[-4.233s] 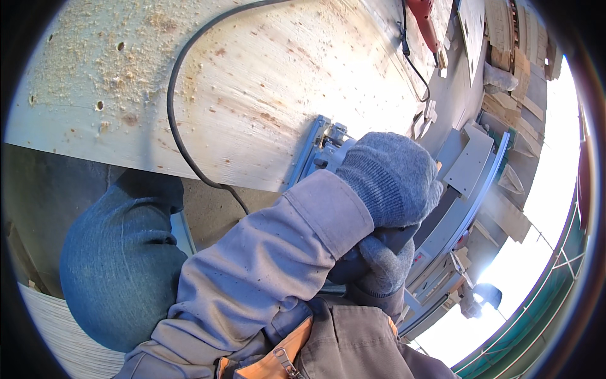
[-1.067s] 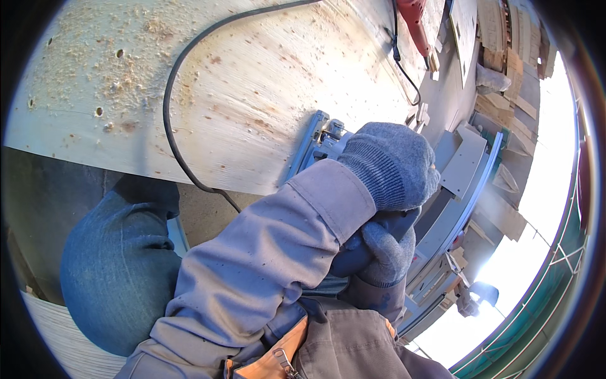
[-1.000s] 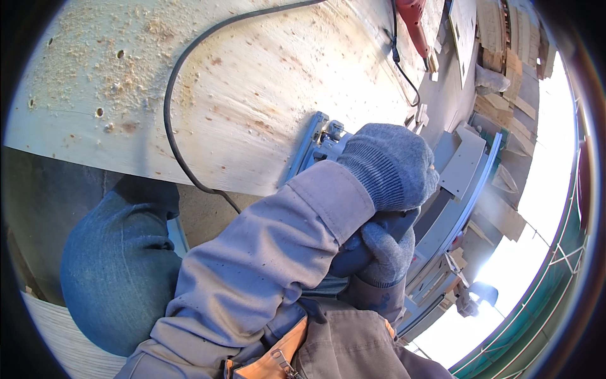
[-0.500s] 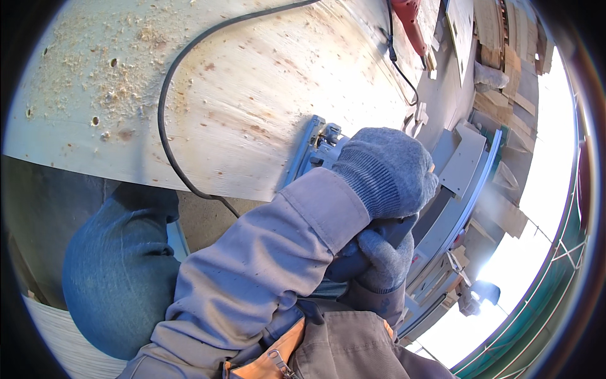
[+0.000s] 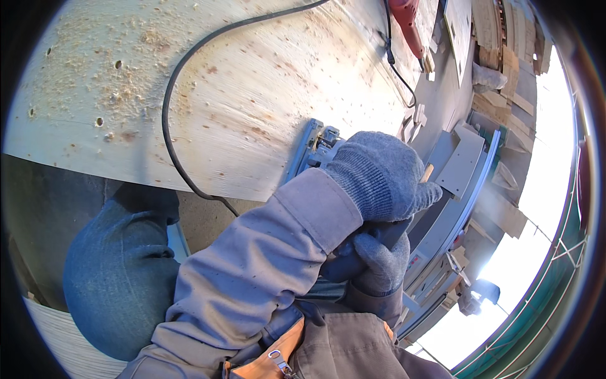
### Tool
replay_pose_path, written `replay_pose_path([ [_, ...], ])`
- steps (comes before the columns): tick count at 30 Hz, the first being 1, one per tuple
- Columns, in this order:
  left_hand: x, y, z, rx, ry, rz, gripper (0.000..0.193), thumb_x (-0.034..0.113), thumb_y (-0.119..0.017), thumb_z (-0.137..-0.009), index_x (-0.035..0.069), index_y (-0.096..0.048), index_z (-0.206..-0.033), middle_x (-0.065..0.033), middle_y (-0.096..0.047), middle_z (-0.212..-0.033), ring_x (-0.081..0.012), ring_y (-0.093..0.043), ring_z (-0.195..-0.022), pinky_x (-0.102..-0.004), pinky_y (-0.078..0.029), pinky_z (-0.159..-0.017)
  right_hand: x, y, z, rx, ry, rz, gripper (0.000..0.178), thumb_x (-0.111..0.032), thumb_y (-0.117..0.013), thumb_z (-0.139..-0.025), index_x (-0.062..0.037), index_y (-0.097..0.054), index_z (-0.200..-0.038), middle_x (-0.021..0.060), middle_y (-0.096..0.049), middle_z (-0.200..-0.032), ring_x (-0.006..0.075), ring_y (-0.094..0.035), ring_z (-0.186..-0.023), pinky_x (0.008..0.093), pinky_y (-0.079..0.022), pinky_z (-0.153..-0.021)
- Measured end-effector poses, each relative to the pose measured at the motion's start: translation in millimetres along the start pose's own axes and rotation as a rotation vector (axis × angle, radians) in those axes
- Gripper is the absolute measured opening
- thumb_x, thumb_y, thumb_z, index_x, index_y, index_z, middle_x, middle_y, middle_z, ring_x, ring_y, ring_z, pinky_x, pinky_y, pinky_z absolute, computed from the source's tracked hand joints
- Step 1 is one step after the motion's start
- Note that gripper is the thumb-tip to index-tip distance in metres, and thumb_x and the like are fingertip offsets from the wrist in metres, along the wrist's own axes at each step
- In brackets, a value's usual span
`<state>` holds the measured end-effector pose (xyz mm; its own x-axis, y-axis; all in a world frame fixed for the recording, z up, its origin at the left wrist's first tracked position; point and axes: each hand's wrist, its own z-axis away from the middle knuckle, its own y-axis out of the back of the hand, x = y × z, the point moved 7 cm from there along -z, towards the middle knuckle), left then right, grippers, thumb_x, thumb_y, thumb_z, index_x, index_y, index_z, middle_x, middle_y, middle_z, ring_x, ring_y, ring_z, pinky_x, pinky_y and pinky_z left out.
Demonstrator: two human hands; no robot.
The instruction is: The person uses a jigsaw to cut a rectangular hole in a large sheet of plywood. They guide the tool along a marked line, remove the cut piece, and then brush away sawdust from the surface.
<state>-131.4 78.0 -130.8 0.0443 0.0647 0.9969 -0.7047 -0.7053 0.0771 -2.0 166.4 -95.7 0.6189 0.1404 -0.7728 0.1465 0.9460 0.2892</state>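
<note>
My left hand (image 5: 379,174), in a grey knit glove, reaches across in front of me, above my right hand. Its thumb sticks out to the right beside a small pale tip that I cannot make out; the other fingers are hidden. Below it, my gloved right hand (image 5: 382,260) is closed round the dark body (image 5: 344,266) of a power tool. Just left of my left hand, a blue metal tool base (image 5: 308,150) lies on a large wooden board (image 5: 252,114). My left hand and sleeve hide whether base and dark body join.
A black cable (image 5: 169,120) loops over the board and drops past its near edge. Sawdust (image 5: 120,88) and small holes mark the board's left part. At the far right lies a red power tool (image 5: 407,25). Stacked planks (image 5: 505,69) and a grey metal rail (image 5: 464,167) stand right.
My left hand has shifted slightly left, and its thumb has moved out from the hand. The right hand keeps its grip on the power tool. The view has shifted slightly.
</note>
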Motion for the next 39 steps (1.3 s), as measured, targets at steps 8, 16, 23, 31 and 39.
replay_pose_path([
  [8, -3.7, -2.8, 0.1, -0.022, 0.048, 0.035, 0.056, 0.06, -0.061, -0.097, 0.007, -0.08, -0.094, -0.0182, -0.075, -0.089, -0.0335, -0.075, -0.091, -0.0493, -0.057, -0.088, -0.9, -1.0, 1.5, 0.0, -0.021, -0.002, 0.059, 0.002, -0.072, -0.078, 0.0057, -0.056, -0.135, 0.0174, -0.069, -0.116, 0.0265, -0.071, -0.095, 0.037, -0.058, -0.082],
  [16, 3.1, 1.2, 0.5, 0.019, 0.046, 0.042, 0.051, 0.056, -0.064, -0.095, 0.008, -0.081, -0.092, -0.0167, -0.076, -0.089, -0.0319, -0.075, -0.09, -0.0484, -0.058, -0.089, -6.4, -5.3, 5.3, 0.031, -0.028, 0.013, 0.06, 0.0, -0.075, -0.077, 0.0041, -0.055, -0.134, 0.016, -0.07, -0.109, 0.026, -0.072, -0.088, 0.037, -0.059, -0.077],
  [23, 21.7, 4.1, 13.4, 0.006, 0.006, 0.043, 0.05, 0.055, -0.066, -0.094, 0.007, -0.081, -0.089, -0.0176, -0.075, -0.086, -0.0328, -0.076, -0.087, -0.0476, -0.059, -0.085, -7.8, -5.1, 31.5, 0.114, 0.044, 0.232, 0.069, -0.018, -0.084, -0.076, 0.0032, -0.059, -0.137, 0.0152, -0.069, -0.126, 0.029, -0.068, -0.112, 0.0432, -0.055, -0.098],
  [31, 65.2, 4.4, 19.7, 0.112, -0.127, 0.173, 0.046, 0.049, -0.064, -0.097, 0.009, -0.08, -0.081, -0.0162, -0.074, -0.076, -0.0313, -0.075, -0.073, -0.0458, -0.061, -0.077, 1.9, 1.2, 49.7, 0.217, 0.02, 0.24, 0.058, -0.019, -0.086, -0.082, 0.002, -0.063, -0.131, 0.0149, -0.071, -0.124, 0.0281, -0.071, -0.106, 0.0415, -0.059, -0.091],
  [39, 85.6, 3.1, 32.0, 0.27, -0.352, 0.291, 0.037, 0.038, -0.068, -0.096, 0.005, -0.076, -0.083, -0.0158, -0.072, -0.077, -0.0288, -0.073, -0.07, -0.0425, -0.06, -0.071, -46.2, -5.6, 83.2, 0.245, 0.076, 0.006, 0.048, -0.007, -0.07, -0.079, 0.007, -0.061, -0.124, 0.0203, -0.072, -0.104, 0.0301, -0.074, -0.086, 0.0446, -0.063, -0.073],
])
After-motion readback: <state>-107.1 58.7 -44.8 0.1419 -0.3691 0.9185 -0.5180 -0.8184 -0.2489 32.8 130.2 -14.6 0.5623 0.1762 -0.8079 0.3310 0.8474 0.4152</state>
